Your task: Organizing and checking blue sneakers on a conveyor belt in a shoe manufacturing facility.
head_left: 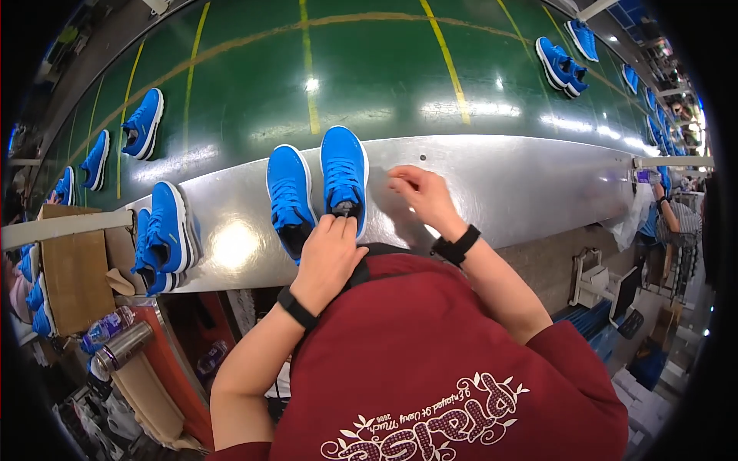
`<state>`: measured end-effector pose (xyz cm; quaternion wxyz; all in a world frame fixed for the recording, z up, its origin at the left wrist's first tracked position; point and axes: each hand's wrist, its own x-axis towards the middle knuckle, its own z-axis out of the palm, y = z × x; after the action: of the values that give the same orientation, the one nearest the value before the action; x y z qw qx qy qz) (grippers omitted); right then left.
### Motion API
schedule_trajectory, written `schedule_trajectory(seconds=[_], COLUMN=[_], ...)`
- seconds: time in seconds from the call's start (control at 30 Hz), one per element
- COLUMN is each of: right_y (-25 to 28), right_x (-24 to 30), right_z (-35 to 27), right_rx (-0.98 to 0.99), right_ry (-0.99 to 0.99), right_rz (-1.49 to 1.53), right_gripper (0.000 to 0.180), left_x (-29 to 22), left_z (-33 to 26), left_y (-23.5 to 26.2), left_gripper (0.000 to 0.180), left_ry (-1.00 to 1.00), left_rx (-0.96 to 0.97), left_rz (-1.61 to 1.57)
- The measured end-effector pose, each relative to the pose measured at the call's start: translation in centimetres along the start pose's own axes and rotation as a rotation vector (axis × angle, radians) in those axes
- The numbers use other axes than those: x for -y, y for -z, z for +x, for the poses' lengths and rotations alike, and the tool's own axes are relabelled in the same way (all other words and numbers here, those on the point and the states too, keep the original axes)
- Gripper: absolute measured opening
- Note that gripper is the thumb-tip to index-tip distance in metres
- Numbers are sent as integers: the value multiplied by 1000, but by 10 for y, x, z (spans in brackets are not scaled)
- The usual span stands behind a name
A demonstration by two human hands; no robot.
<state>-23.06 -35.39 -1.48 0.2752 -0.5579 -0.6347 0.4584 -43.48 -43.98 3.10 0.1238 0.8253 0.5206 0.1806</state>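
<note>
Side by side on the metal ledge before me stand two blue sneakers with white soles, a left one (286, 184) and a right one (344, 165), toes pointing away. My left hand (327, 257) is closed at the heel of the right-hand sneaker, its fingertips at the collar, where something grey shows in the opening. To the right of the pair my right hand (427, 201) hovers over the ledge, apart from the shoes. Its fingers are curled in toward the thumb. Whatever they pinch, if anything, is too small to make out.
The metal ledge (500, 169) borders a green conveyor belt (369, 69) with yellow lines. More blue sneakers (144, 123) sit on the belt at both sides. Another pair (165, 238) stands left on the ledge, near a cardboard box (75, 265). A steel flask (123, 346) lies lower left.
</note>
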Motion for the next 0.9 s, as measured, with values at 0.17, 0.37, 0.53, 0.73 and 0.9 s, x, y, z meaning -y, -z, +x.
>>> schedule_trajectory(seconds=[0.17,0.37,0.53,0.73,0.9], right_y=[-25,-18,-9,-1,4], right_x=[31,31,39,27,9], right_z=[8,-3,9,35,37], right_rx=[150,157,311,637,692], right_ry=[-47,-124,-100,-190,-379], right_rz=[157,186,100,264,685], right_gripper=[20,23,30,45,49], left_x=[0,-2,-1,7,12], left_z=[16,14,13,13,13], left_y=[-40,-47,-49,-45,-45], left_gripper=[38,32,30,30,30], left_ry=[131,49,52,85,69], left_rx=[221,234,210,305,292], left_rz=[96,45,11,-86,-127])
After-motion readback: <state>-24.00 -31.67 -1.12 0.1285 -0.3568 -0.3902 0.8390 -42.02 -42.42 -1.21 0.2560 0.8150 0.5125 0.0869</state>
